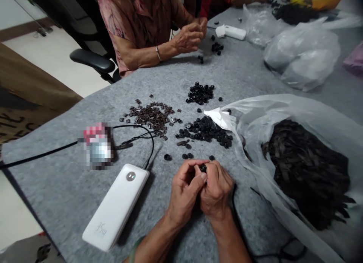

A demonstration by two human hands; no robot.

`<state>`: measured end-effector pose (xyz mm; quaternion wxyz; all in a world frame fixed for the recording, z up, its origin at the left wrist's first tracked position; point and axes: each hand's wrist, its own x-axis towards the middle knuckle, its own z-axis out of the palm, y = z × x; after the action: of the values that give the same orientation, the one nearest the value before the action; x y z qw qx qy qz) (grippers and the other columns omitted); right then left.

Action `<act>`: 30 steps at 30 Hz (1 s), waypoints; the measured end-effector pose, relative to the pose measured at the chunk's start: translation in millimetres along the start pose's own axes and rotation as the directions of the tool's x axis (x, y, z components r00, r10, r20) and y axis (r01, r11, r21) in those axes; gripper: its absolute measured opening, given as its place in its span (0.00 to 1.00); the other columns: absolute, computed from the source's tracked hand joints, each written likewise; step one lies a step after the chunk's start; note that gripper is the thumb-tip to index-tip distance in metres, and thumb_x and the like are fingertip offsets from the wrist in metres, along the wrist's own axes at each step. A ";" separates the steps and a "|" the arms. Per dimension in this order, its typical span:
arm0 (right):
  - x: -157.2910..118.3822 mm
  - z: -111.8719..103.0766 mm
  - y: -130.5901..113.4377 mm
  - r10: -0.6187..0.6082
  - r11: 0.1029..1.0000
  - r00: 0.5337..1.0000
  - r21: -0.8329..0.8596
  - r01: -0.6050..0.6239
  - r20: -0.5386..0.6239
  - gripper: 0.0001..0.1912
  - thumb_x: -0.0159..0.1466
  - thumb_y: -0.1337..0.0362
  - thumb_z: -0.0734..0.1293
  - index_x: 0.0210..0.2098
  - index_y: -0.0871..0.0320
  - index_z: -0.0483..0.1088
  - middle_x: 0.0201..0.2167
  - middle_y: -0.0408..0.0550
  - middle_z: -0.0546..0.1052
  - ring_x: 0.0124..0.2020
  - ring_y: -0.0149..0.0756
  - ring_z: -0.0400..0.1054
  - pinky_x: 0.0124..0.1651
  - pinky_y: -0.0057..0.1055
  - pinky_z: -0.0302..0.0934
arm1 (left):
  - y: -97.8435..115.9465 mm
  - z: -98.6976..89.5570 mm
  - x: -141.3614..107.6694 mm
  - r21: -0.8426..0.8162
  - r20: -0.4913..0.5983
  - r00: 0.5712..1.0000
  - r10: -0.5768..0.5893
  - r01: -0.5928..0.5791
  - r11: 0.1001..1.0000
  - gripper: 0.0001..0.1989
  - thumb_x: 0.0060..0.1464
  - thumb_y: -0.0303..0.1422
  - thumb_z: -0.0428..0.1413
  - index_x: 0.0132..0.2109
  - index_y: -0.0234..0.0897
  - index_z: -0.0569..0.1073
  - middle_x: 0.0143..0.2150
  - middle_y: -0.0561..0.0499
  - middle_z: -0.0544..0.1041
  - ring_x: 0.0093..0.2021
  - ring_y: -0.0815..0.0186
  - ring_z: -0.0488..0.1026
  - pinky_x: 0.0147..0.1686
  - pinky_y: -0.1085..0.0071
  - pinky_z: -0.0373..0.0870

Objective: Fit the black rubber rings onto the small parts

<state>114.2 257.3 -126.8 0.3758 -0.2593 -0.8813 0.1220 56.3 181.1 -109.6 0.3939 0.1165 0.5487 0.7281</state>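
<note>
Black round piece (202,167), small, held between two bare hands at the near side of a grey worktop (68,195). On the worktop, largest first: an open clear plastic bag (255,104) on the right, holding a heap of dark flat strips (307,172); across from it, a co-worker's forearms and hands (190,36), raised over the edge; a white power bank (116,206) lying at a slant on the left, a black cable at its far end. The left hand (183,189) and right hand (217,187) meet, the fingers of both closed around the piece. Beyond them lie a pile of small brown clips (153,115), a pile of black discs (210,130) and, farther off, a smaller pile of glossy black rounds (200,93).
</note>
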 end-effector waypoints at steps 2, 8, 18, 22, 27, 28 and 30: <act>0.0 0.7 -0.7 -0.005 1.000 1.000 0.027 0.005 0.009 0.09 0.71 0.68 0.61 0.33 0.60 0.63 0.30 0.47 0.69 0.34 0.30 0.60 0.39 0.28 0.53 | 1.3 -0.6 1.9 0.020 -0.026 0.999 0.026 -0.025 0.999 0.12 0.59 0.37 0.62 0.48 0.37 0.78 0.44 0.50 0.79 0.45 0.70 0.75 0.50 0.75 0.71; 3.7 0.5 -2.3 0.056 0.981 0.998 0.183 -0.060 0.028 0.06 0.69 0.73 0.58 0.40 0.61 0.66 0.33 0.46 0.70 0.36 0.25 0.64 0.40 0.23 0.60 | 3.0 -6.3 7.9 -0.010 -0.074 0.996 0.047 -0.048 0.999 0.10 0.59 0.36 0.63 0.47 0.38 0.79 0.45 0.50 0.80 0.46 0.69 0.77 0.49 0.76 0.73; 14.3 -15.2 8.3 0.141 0.748 0.966 0.616 -0.248 0.217 0.15 0.70 0.73 0.62 0.50 0.52 0.75 0.44 0.42 0.73 0.49 0.18 0.68 0.54 0.16 0.65 | -1.2 -11.3 11.9 -0.077 -0.035 0.998 0.049 -0.052 0.996 0.08 0.58 0.36 0.64 0.43 0.39 0.83 0.45 0.50 0.82 0.48 0.68 0.76 0.52 0.76 0.70; 14.0 -15.1 10.1 0.149 0.696 0.954 0.658 -0.289 0.261 0.14 0.69 0.72 0.64 0.51 0.52 0.74 0.44 0.42 0.72 0.48 0.18 0.68 0.52 0.14 0.65 | -2.9 -13.0 11.8 -0.079 -0.010 0.999 0.038 -0.038 0.996 0.09 0.60 0.37 0.63 0.43 0.38 0.84 0.45 0.48 0.82 0.47 0.67 0.77 0.52 0.74 0.71; 13.9 -13.9 8.2 0.201 0.663 0.945 0.674 -0.326 0.260 0.07 0.70 0.71 0.62 0.43 0.57 0.72 0.40 0.42 0.71 0.45 0.16 0.67 0.49 0.13 0.65 | -5.8 -16.4 11.6 -0.016 -0.016 1.000 0.023 -0.023 1.000 0.16 0.64 0.42 0.58 0.45 0.36 0.83 0.49 0.46 0.81 0.51 0.64 0.76 0.55 0.71 0.69; 13.6 -13.2 7.7 0.217 0.660 0.942 0.673 -0.335 0.256 0.06 0.70 0.71 0.62 0.41 0.58 0.71 0.39 0.42 0.70 0.44 0.17 0.67 0.49 0.14 0.65 | -5.8 -16.7 11.7 0.005 -0.020 1.000 0.022 -0.022 1.000 0.16 0.65 0.43 0.57 0.45 0.35 0.83 0.49 0.46 0.80 0.51 0.64 0.75 0.55 0.71 0.69; 11.7 -11.1 7.3 0.255 0.642 0.929 0.671 -0.371 0.269 0.06 0.70 0.69 0.62 0.39 0.60 0.72 0.38 0.43 0.70 0.42 0.17 0.67 0.46 0.15 0.65 | -4.5 -16.4 11.8 0.044 -0.025 0.999 0.023 -0.022 0.999 0.16 0.65 0.42 0.57 0.45 0.35 0.82 0.49 0.46 0.80 0.49 0.66 0.75 0.53 0.72 0.69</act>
<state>118.1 270.0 -115.1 0.3523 -0.2327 -0.7320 0.5347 40.6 178.2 -122.7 0.3760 0.1219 0.5683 0.7217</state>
